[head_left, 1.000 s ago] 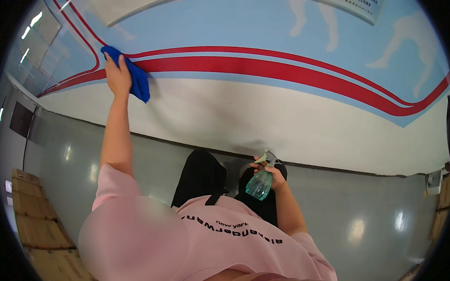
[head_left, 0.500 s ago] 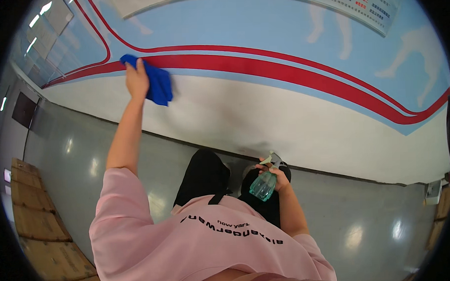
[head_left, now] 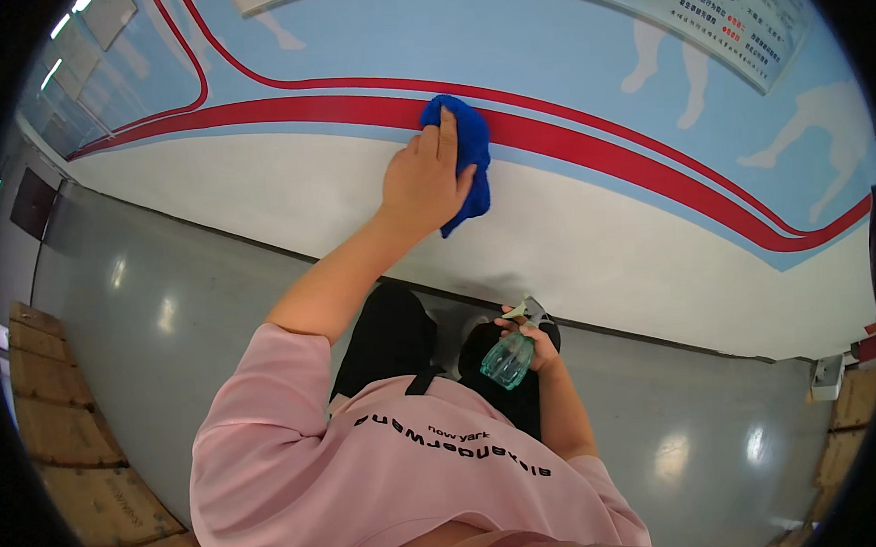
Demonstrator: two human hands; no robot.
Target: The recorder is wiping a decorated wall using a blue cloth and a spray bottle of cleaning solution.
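My left hand (head_left: 425, 177) presses a blue cloth (head_left: 470, 152) against the wall, its fingers over the cloth on the thick red stripe (head_left: 345, 110). A corner of the cloth hangs onto the white lower part of the wall (head_left: 270, 173). Low in front of my body, my right hand (head_left: 540, 345) is closed round a spray bottle (head_left: 509, 359). The bottle is clear green with a pale trigger head (head_left: 529, 309), and it leans with its head pointing up toward the wall.
Cardboard boxes (head_left: 77, 421) line the lower left, and more boxes (head_left: 855, 399) stand at the right. A printed board (head_left: 709, 23) hangs at the upper right on the light blue wall. My knees (head_left: 387, 333) are near the wall's base, above a shiny grey floor (head_left: 216, 272).
My left hand has slid the blue cloth a good way to the right along the red stripe. My right hand holds the spray bottle in almost the same place.
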